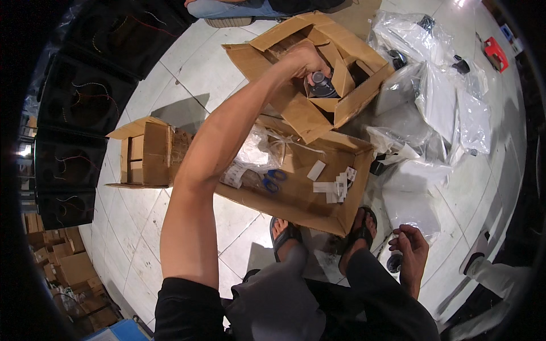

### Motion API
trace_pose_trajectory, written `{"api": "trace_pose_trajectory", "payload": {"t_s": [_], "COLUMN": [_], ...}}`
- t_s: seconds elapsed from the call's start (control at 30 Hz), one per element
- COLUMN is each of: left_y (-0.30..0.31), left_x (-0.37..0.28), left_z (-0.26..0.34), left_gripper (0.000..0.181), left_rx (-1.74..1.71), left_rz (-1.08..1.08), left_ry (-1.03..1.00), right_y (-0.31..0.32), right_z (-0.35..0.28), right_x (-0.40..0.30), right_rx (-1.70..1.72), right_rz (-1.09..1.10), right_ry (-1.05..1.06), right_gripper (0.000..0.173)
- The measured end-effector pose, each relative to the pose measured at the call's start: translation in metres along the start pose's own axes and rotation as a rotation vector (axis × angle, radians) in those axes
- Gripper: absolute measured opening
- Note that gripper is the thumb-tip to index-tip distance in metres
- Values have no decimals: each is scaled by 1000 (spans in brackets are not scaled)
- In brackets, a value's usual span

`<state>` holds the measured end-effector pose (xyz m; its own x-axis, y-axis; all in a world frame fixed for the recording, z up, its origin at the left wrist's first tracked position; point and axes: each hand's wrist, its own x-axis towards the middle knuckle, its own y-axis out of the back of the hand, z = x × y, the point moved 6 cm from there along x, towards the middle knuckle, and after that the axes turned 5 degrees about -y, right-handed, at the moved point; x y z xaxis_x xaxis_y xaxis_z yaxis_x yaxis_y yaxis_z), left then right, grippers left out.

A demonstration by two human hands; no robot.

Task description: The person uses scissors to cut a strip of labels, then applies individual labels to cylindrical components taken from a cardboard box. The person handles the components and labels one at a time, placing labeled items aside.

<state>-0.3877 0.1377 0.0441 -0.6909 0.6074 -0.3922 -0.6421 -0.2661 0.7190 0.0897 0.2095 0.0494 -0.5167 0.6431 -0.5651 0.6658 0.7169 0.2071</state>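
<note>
My left hand [308, 63] reaches into an open cardboard box [362, 96] with cardboard dividers, its fingers closed on a round black speaker driver [323, 87]. My right hand [411, 251] hangs at the lower right with curled fingers, apparently holding nothing. A small round dark part [393, 263] shows beside it. Nearer to me lies a long shallow cardboard tray [294, 211]. In it are blue-handled scissors [271, 180], crumpled clear plastic [258, 149], a roll of printed labels [233, 176] and several white paper strips [337, 187].
Clear plastic bags with white contents [439, 98] are heaped at the right. Black speaker cabinets [85, 98] with loose wires line the left. A smaller open box [147, 155] stands left of the tray. Another person's leg [234, 8] is at the top, another's foot [473, 262] lower right.
</note>
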Motion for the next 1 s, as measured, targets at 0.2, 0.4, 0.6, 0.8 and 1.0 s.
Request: {"api": "trace_pose_trajectory", "payload": {"t_s": [0.2, 0.4, 0.6, 0.8, 1.0], "left_y": [27, 75, 34, -132, -233], "left_x": [-52, -112, -177, -240, -301], "left_z": [50, 46, -13, -10, -13], "left_gripper": [33, 33, 46, 63, 47], "left_rx": [455, 243, -970, -1551, -1766], "left_rz": [266, 282, 31, -441, -691], "left_ry": [-211, -475, -338, -376, -24], "right_y": [-3, -2, -7, -73, -105], "right_z": [-4, -8, -29, -96, -74], "right_x": [0, -2, 6, -5, -24], "right_rx": [-1, -17, 58, -124, -563], "right_rz": [-5, 12, -73, -516, -757], "right_ry": [7, 8, 194, 467, 551], "right_gripper": [21, 21, 22, 84, 103]}}
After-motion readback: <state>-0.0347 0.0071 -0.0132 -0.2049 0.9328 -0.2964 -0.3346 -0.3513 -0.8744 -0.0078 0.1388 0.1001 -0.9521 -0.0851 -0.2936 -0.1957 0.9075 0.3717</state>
